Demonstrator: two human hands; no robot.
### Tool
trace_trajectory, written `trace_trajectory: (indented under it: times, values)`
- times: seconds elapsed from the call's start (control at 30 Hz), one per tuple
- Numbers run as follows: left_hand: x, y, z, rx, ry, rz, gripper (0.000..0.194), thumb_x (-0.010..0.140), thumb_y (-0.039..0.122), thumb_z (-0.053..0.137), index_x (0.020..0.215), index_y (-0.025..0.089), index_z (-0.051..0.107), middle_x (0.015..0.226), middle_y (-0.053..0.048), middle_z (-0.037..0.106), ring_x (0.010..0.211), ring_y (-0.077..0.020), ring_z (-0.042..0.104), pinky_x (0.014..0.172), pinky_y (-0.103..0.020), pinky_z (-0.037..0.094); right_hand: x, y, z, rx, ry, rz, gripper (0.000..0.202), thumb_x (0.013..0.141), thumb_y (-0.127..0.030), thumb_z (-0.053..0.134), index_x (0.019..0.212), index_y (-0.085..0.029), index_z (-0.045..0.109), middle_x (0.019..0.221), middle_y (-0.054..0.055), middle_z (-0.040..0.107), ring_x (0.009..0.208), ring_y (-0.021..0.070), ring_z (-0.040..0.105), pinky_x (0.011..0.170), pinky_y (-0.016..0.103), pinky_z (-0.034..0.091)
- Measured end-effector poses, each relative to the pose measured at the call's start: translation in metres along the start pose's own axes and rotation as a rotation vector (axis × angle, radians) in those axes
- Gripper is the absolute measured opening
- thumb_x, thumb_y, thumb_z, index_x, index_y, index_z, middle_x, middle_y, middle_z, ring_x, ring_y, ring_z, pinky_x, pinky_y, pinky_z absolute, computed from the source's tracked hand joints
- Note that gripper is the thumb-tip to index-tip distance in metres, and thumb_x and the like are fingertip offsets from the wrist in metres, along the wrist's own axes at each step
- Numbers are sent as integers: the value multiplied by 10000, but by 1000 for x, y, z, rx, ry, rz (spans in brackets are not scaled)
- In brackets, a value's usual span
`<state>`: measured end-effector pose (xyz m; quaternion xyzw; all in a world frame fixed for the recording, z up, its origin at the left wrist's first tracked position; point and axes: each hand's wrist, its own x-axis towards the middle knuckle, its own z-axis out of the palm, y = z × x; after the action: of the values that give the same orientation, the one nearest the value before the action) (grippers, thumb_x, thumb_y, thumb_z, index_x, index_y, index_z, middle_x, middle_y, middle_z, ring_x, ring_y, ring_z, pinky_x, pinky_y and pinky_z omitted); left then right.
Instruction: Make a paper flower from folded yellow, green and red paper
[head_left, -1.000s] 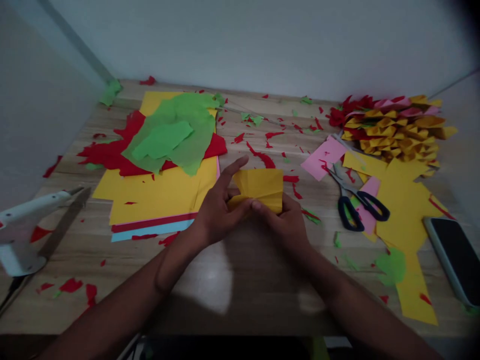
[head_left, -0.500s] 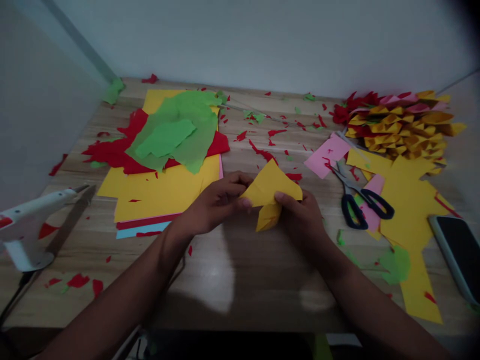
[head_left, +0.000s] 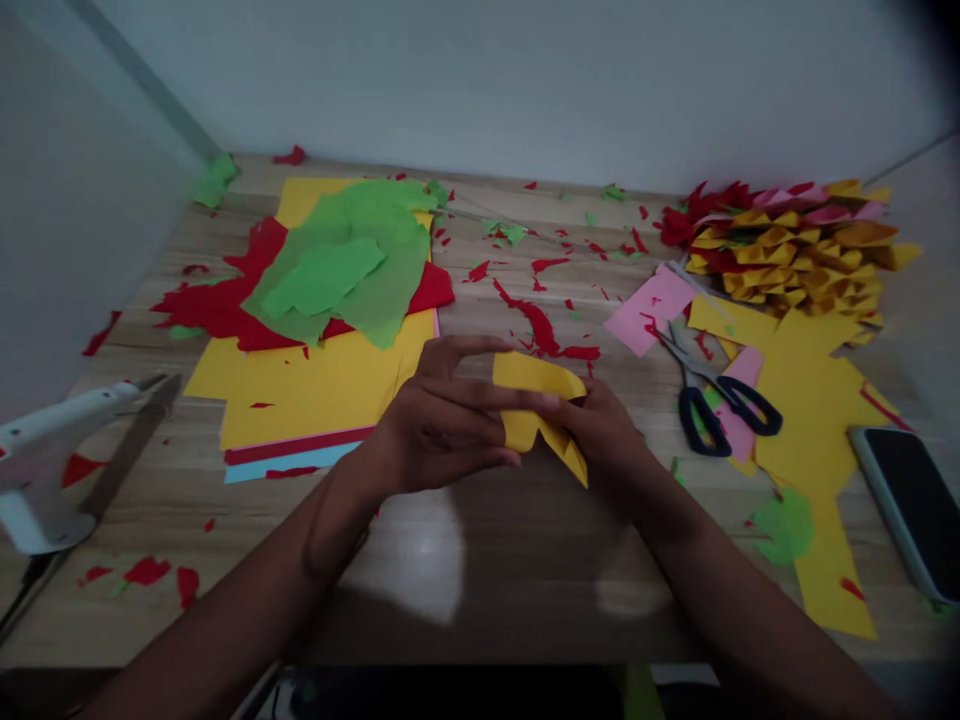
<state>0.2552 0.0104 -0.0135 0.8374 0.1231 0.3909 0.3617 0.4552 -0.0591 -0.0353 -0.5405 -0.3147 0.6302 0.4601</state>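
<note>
A folded piece of yellow paper (head_left: 541,374) is held above the middle of the table. My right hand (head_left: 607,425) grips its right side, with the fingers partly hidden by the paper. From the other side, my left hand (head_left: 450,415) reaches across with long, stretched fingers. One finger lies over the paper's front and meets the right hand, while another runs along its upper left edge. The paper's top curves over, and a pointed flap hangs beneath it by the right hand.
Left lie stacked yellow sheets (head_left: 315,400) under green crepe paper (head_left: 337,275) and red crepe paper (head_left: 217,305). A white glue gun (head_left: 60,430) stands far left. Scissors (head_left: 724,395), yellow offcuts (head_left: 806,400), a phone (head_left: 911,510) and folded paper flowers (head_left: 802,250) are right. Red scraps (head_left: 536,325) are scattered behind my hands.
The yellow paper has turned and its upper point has curled over. My left hand has shifted from pinching the left corner to stretching its fingers across the paper. The view has moved slightly.
</note>
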Motion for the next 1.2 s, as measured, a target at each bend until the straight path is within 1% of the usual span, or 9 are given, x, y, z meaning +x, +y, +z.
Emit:
trace_trajectory:
  times: [0.1, 0.27, 0.4, 0.53, 0.67, 0.77, 0.93, 1.1, 1.2]
  values:
    - [0, 2, 6, 42, 17, -35, 93, 814, 317, 773, 753, 386, 768, 867, 61, 801, 1128, -250, 654, 1111, -496, 338, 0, 0, 0, -91, -50, -24, 223, 712, -353, 797, 732, -167, 676, 598, -21, 641, 489, 106, 555, 456, 208, 437]
    - [-4, 2, 13, 228, 125, -78, 124, 892, 376, 680, 803, 372, 766, 885, 61, 803, 935, -223, 707, 1048, -477, 338, -2, 1, 4, -206, -117, -95, 264, 757, -397, 774, 709, -174, 642, 560, -35, 583, 471, 94, 501, 427, 200, 382]
    - [-5, 2, 15, 265, 115, -42, 113, 914, 340, 657, 902, 362, 767, 909, 51, 805, 919, -200, 704, 1033, -441, 339, -2, 1, 4, -204, -125, -106, 274, 753, -412, 772, 718, -181, 628, 562, -37, 571, 472, 95, 500, 423, 200, 388]
    - [-5, 2, 14, 301, 104, -114, 200, 913, 425, 633, 787, 349, 768, 772, 37, 792, 863, -215, 701, 1002, -449, 365, -1, -1, 4, -206, -127, -85, 273, 733, -405, 781, 718, -178, 630, 572, -37, 562, 486, 87, 478, 422, 190, 371]
    - [-4, 1, 15, 261, 184, -96, 151, 862, 385, 717, 720, 346, 750, 692, 67, 764, 801, -197, 706, 938, -430, 385, -2, -2, 5, -201, -138, -82, 269, 752, -417, 768, 755, -166, 672, 561, -42, 545, 472, 81, 461, 417, 184, 358]
    - [-4, 0, 16, 255, 213, -51, 116, 857, 332, 724, 746, 337, 756, 711, 60, 757, 779, -177, 700, 892, -403, 397, -2, 1, 3, -220, -154, -98, 268, 780, -427, 753, 774, -167, 687, 579, -32, 567, 486, 89, 476, 431, 190, 374]
    - [-5, -3, 15, 295, 183, -59, 194, 905, 370, 653, 745, 319, 749, 730, 42, 760, 796, -181, 699, 899, -411, 395, -1, 3, 0, -229, -145, -83, 270, 798, -433, 743, 778, -172, 677, 606, -26, 572, 501, 91, 467, 443, 195, 369]
    - [-6, -4, 16, 232, 206, -18, 31, 844, 323, 729, 849, 342, 753, 880, 50, 800, 912, -215, 685, 911, -429, 402, -2, 2, 1, -220, -132, -95, 293, 790, -444, 748, 746, -178, 635, 594, -38, 542, 504, 89, 458, 445, 195, 360]
    - [-6, -2, 16, 195, 218, -21, 74, 848, 301, 734, 889, 356, 762, 874, 53, 802, 889, -217, 676, 903, -436, 400, -3, 1, 2, -204, -149, -100, 264, 796, -414, 744, 751, -176, 637, 596, -39, 553, 496, 85, 467, 450, 196, 369]
